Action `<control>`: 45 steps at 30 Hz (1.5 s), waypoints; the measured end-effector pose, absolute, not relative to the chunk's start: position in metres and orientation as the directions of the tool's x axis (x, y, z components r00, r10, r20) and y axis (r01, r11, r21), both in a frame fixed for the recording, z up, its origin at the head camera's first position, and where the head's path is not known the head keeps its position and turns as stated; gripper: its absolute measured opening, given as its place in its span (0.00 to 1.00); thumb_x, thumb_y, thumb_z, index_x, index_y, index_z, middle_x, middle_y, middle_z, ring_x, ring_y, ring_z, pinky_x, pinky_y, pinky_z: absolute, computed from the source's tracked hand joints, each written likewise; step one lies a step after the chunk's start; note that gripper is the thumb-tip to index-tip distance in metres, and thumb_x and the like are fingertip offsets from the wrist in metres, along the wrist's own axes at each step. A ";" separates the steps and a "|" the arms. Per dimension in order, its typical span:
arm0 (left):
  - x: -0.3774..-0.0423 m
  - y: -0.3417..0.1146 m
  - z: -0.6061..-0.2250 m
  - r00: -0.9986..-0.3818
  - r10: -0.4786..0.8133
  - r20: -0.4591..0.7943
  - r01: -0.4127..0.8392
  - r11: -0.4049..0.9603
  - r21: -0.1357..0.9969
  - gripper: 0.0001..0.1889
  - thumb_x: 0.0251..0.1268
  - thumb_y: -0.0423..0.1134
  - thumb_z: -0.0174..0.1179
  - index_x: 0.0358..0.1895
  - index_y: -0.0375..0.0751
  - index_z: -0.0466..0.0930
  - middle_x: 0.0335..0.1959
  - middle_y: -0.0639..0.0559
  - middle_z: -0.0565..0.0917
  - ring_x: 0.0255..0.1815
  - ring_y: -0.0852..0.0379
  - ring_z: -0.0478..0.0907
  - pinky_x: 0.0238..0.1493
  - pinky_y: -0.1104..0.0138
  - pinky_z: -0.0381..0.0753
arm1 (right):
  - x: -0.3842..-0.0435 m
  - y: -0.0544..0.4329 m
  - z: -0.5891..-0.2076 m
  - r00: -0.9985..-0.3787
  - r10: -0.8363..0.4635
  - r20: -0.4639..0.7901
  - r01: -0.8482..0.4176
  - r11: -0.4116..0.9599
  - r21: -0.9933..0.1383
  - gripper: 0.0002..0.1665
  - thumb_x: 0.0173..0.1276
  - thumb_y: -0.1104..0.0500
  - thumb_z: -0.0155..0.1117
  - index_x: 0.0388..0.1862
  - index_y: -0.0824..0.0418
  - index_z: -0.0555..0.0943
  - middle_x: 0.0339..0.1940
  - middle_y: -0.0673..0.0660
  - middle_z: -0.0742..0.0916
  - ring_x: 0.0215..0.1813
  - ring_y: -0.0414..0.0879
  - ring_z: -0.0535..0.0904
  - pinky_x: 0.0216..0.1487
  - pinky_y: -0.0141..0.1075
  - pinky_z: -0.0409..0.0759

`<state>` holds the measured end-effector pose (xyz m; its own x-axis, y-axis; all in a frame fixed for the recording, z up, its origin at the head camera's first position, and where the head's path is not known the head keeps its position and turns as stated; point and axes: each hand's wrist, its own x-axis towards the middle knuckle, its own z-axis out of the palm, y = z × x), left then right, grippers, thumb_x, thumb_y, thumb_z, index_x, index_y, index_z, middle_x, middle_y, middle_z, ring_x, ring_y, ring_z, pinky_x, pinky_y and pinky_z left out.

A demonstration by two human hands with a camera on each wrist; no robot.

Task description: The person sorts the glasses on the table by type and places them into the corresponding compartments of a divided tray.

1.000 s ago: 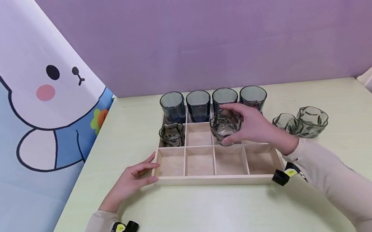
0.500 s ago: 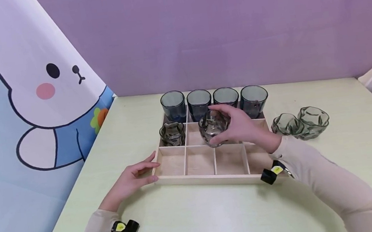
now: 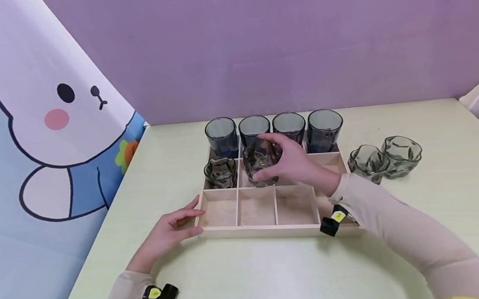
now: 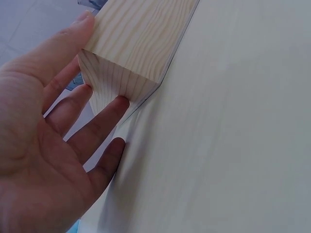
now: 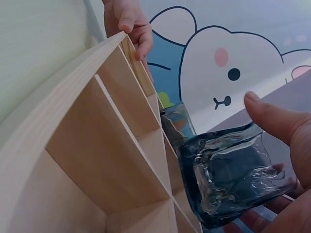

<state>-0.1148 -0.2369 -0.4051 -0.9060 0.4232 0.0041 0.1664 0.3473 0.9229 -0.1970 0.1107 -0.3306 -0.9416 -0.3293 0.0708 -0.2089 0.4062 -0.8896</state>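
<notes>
My right hand [image 3: 296,162] grips a smoky, wavy-sided glass tumbler [image 3: 261,164] between thumb and fingers. In the head view it is at the second compartment from the left in the middle row of a wooden divided box [image 3: 275,230]. The right wrist view shows the tumbler [image 5: 233,170] tilted against the dividers; whether it touches the compartment floor is hidden. My left hand [image 3: 167,236] touches the box's front left corner. Its extended fingers lie along the wood [image 4: 119,80] in the left wrist view. A matching tumbler [image 3: 221,174] sits in the leftmost middle compartment.
Several taller blue-grey glasses stand in the back row, one being the rightmost glass [image 3: 324,130]. Two wavy glasses, a nearer one [image 3: 367,162] and a farther one [image 3: 402,155], stand close together on the table [image 3: 255,286] right of the box. A purple backdrop [image 3: 280,41] rises behind.
My right hand has carried the wavy tumbler leftward, from above the third middle compartment to the second. My left hand has stayed at the box corner.
</notes>
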 end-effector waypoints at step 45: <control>-0.116 -0.236 -0.407 -0.906 0.424 -0.006 0.158 0.351 0.923 0.21 0.62 0.33 0.69 0.59 0.33 0.81 0.75 0.41 0.61 0.74 0.39 0.60 0.61 0.76 0.68 | -0.224 0.112 -0.341 -0.803 -0.572 -0.171 -0.242 0.573 -0.783 0.54 0.55 0.60 0.79 0.75 0.70 0.60 0.69 0.69 0.71 0.67 0.59 0.70 0.67 0.47 0.70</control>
